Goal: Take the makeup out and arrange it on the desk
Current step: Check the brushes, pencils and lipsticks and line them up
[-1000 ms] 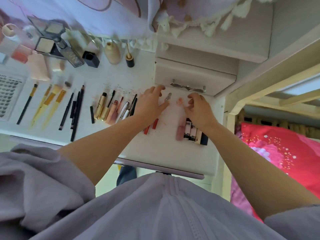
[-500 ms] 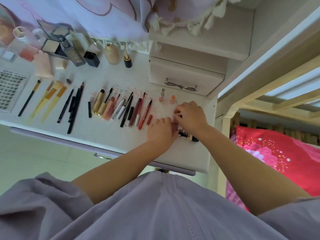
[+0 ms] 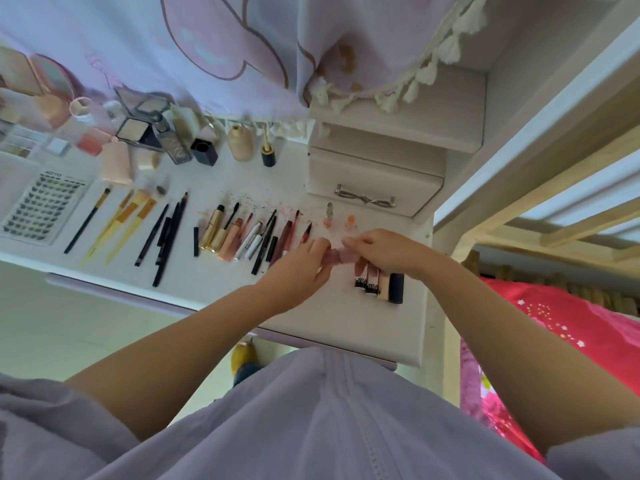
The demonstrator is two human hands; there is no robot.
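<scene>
Both hands meet over the right part of the white desk (image 3: 332,320). My left hand (image 3: 298,271) and my right hand (image 3: 384,249) pinch the two ends of a small pink tube (image 3: 337,255), held level just above the desk. Under my right hand lies a row of short tubes (image 3: 379,284) with black caps. To the left a row of lip pencils and mascaras (image 3: 249,233) lies side by side. Two small uncapped lipsticks (image 3: 328,216) stand near the drawer box.
Brushes and black pencils (image 3: 138,223) lie further left, beside a false-lash tray (image 3: 41,206). Compacts, bottles and jars (image 3: 162,140) crowd the back edge under a hanging cloth. A small white drawer box (image 3: 374,181) stands at the back right. A red blanket (image 3: 568,327) lies beyond the desk's right edge.
Both hands have lifted the pink tube from the row of short tubes and now hold it between them. The camera view shifted slightly.
</scene>
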